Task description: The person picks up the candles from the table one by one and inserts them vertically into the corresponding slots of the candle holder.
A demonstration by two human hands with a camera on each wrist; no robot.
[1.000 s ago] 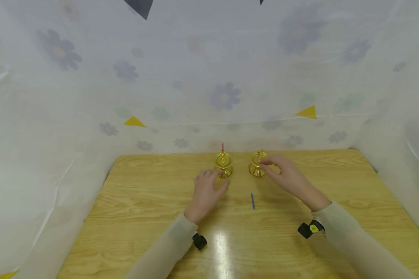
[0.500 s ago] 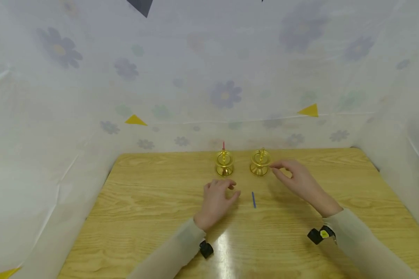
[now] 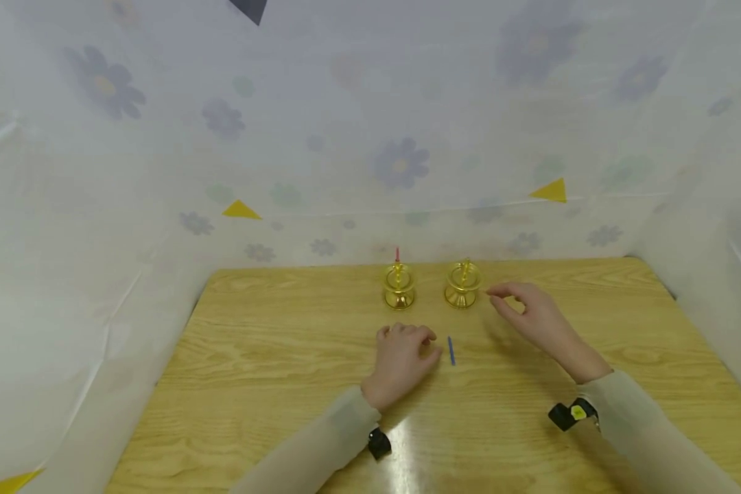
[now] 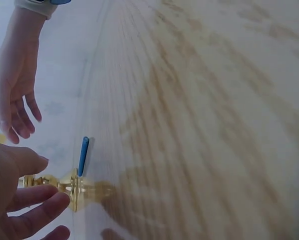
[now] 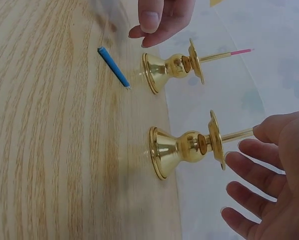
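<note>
While both hands are off the hardware, neither one holds anything. Left hand sits low-centre in the head view, palm down over the wooden table, fingers loosely curled, relaxed. Its fingertips are just beside the blue candle, a thin stick lying flat on the table right of the knuckles; I can't tell if they touch it. In the left wrist view the blue candle sits centre-left, just off the fingers at lower left.

Right hand is right of centre, raised a bit above the table, fingers gently bent and spread, thumb and forefinger pointing at the right gold candlestick but apart from it. Right wrist view confirms this: the hand fills the lower right, and a gap shows between the fingers and the yellow candle standing in that holder.

Left gold candlestick stands upright just beside its twin, near the far table edge, with a pink candle in it. The blue candle lies in front of the pair, roughly between them.

White flowered sheet hangs behind and to both sides, with yellow triangles on it.
</note>
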